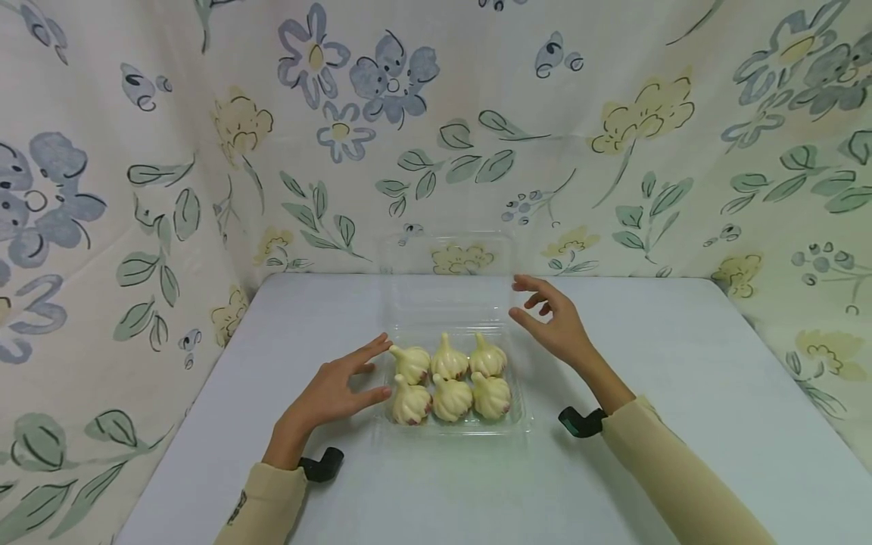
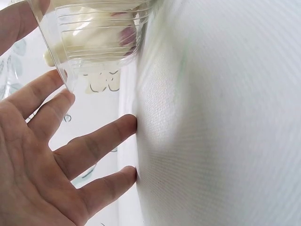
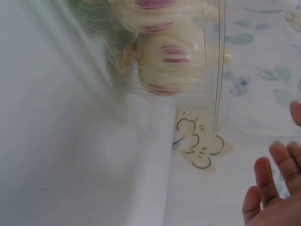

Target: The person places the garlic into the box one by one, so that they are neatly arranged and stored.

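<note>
A clear plastic clamshell box [image 1: 521,412] lies on the table with its lid [image 1: 446,301] raised at the far side. Inside, several garlic bulbs [image 1: 453,400] sit in two rows, stems mostly pointing up or away. My left hand [image 1: 332,392] is at the box's left side, fingers spread. In the left wrist view, its fingertips touch the box rim [image 2: 52,52], while the two lower fingers [image 2: 96,146] rest against the tabletop. Beside the lid's right edge is my right hand [image 1: 562,327], fingers loosely bent and holding nothing; whether it touches the lid I cannot tell.
The white table [image 1: 681,363] extends around the box on all sides. A flower-printed cloth [image 1: 436,98] hangs behind it and along both sides. Black wrist-worn devices [image 1: 582,421] stick out beneath both wrists, low over the tabletop.
</note>
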Demonstrator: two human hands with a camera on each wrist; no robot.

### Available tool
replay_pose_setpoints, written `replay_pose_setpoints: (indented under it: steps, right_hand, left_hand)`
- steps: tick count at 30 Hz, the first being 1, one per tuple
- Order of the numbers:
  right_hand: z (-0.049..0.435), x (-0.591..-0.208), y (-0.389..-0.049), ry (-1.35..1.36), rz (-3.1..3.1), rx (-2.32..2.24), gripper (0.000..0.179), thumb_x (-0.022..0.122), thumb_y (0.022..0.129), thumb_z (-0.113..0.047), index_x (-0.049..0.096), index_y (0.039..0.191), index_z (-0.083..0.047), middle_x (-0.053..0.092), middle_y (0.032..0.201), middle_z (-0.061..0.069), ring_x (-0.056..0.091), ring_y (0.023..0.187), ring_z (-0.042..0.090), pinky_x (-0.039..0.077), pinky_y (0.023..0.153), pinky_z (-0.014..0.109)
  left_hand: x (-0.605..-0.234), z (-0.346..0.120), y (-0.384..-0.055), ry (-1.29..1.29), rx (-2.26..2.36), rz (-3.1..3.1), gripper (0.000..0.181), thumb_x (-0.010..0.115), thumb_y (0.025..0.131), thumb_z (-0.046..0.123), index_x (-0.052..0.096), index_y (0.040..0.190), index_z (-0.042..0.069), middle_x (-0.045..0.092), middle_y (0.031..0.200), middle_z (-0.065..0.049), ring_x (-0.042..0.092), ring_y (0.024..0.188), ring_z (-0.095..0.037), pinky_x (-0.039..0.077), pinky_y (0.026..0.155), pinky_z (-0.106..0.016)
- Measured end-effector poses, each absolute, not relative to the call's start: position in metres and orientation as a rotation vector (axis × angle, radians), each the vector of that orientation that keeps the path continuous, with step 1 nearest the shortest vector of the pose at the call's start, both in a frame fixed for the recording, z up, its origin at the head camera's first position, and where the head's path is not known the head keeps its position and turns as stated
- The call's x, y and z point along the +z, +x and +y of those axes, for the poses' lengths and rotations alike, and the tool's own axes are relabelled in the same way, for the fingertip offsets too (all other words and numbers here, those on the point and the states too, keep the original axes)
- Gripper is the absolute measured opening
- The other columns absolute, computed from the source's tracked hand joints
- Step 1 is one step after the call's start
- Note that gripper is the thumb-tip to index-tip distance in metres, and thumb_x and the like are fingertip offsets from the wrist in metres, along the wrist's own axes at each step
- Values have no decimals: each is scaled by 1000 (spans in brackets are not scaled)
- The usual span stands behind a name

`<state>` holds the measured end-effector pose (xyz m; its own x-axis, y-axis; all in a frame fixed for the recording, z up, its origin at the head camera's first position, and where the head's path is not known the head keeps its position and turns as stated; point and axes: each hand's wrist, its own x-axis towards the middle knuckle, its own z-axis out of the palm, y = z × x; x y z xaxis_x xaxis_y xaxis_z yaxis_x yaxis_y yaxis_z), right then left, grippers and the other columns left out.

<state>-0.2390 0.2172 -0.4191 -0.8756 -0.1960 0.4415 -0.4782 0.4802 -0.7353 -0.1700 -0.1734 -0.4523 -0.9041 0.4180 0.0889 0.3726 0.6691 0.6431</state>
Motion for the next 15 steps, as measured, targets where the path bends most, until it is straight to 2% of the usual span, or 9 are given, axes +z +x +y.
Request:
replay_pose_setpoints:
  steps: [8,15]
  right_hand:
    - [222,-422,-225,572,-2439,1337,57,77,91,-12,56,144,-16,67,132,14,60,100,26,42,83,29]
    - [224,-426,-212,557,-2468,1309,55,75,93,-16,57,144,-18,67,133,8,61,102,28,45,85,30]
  left_hand:
    - [-452,-172,-170,657,1051,2815,77,72,91,53,41,157,29,33,166,9,66,125,-32,41,108,-69]
    - [-452,-172,-169,664,1056,2814,76,72,91,53,41,157,32,33,166,8,66,125,-33,41,108,-68]
